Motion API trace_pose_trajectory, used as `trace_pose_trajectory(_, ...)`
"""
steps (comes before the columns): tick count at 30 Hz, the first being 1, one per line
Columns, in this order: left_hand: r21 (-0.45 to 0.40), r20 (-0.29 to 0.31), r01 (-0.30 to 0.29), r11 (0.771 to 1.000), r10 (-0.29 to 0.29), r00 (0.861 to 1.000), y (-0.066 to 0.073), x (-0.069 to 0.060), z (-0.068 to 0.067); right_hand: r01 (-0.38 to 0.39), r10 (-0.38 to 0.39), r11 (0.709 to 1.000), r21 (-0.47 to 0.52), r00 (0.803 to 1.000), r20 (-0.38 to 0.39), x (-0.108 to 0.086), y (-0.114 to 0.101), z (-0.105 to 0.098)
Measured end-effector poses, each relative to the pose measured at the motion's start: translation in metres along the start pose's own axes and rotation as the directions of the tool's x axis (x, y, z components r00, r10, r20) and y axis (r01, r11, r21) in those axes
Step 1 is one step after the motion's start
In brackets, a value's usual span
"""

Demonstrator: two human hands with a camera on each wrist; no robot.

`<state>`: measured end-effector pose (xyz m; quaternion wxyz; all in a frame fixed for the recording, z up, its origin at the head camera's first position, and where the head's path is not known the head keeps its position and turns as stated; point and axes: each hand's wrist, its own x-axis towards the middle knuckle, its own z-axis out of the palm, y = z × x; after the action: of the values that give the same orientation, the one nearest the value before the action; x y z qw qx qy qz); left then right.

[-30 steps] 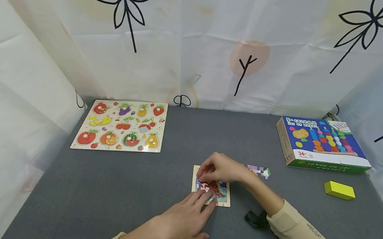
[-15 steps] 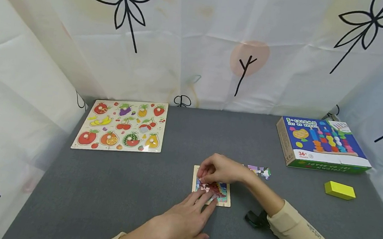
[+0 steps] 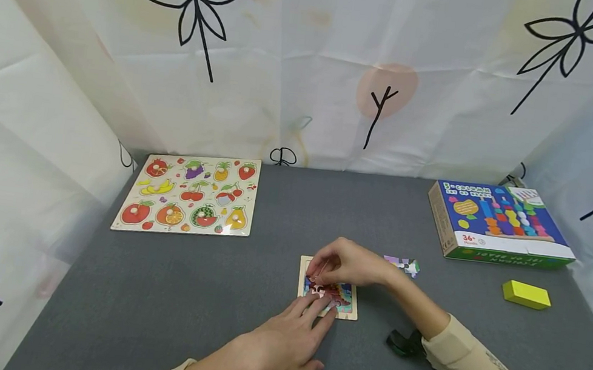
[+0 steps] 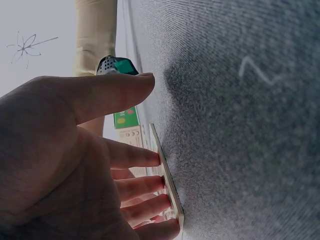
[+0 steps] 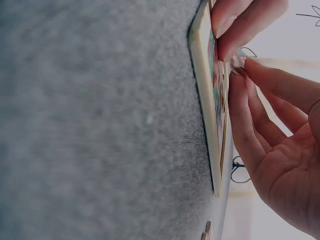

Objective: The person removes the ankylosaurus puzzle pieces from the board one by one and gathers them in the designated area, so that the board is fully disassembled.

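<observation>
A small wooden jigsaw puzzle (image 3: 344, 314) with a light frame and a colourful picture lies on the grey tabletop. My left hand (image 3: 284, 342) rests its straight fingertips on the near part of the puzzle, thumb apart on the cloth side. Over the far left part of the puzzle, my right hand (image 3: 348, 263) pinches a puzzle piece (image 5: 238, 63) between thumb and forefinger, as the right wrist view shows. That piece is tilted, and its picture is mostly hidden by the fingers. Loose puzzle pieces (image 3: 402, 265) lie just beyond the right wrist.
A fruit peg puzzle board (image 3: 193, 197) lies at the back left. At the back right is a blue toy box (image 3: 501, 223), with a yellow block (image 3: 526, 295) in front of it. White patterned curtains (image 3: 329, 91) enclose the table.
My right hand and forearm have shifted slightly to the right, and its fingers have turned a little over the puzzle. My left hand stays in place.
</observation>
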<state>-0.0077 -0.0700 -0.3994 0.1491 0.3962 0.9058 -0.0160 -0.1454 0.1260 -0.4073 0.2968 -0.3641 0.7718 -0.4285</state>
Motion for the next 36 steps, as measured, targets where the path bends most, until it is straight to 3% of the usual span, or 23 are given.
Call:
trace_pose_trajectory(7, 0.01, -0.001, -0.001, 1.0, 0.001, 1.0, 0.0, 0.001, 0.001, 0.038, -0.04, 0.999, -0.028, 0.997, -0.072, -0.011, -0.002, -0.002)
trace_pose_trajectory(13, 0.035, -0.035, 0.001, 0.999, 0.0, 0.999, 0.001, 0.001, 0.003, 0.011, -0.012, 1.0, -0.01, 0.995, -0.097, -0.029, -0.001, -0.011)
trace_pose_trajectory(23, 0.035, -0.032, 0.006, 0.999, -0.005, 0.999, 0.002, 0.001, 0.003, -0.052, 0.054, 0.998, 0.024, 0.991, -0.119, -0.059, 0.011, -0.022)
trace_pose_trajectory(36, 0.008, -0.004, 0.0, 1.0, 0.0, 1.0, 0.001, 0.003, 0.002, -0.023, 0.025, 1.0, 0.015, 0.986, -0.166, -0.093, 0.029, -0.037)
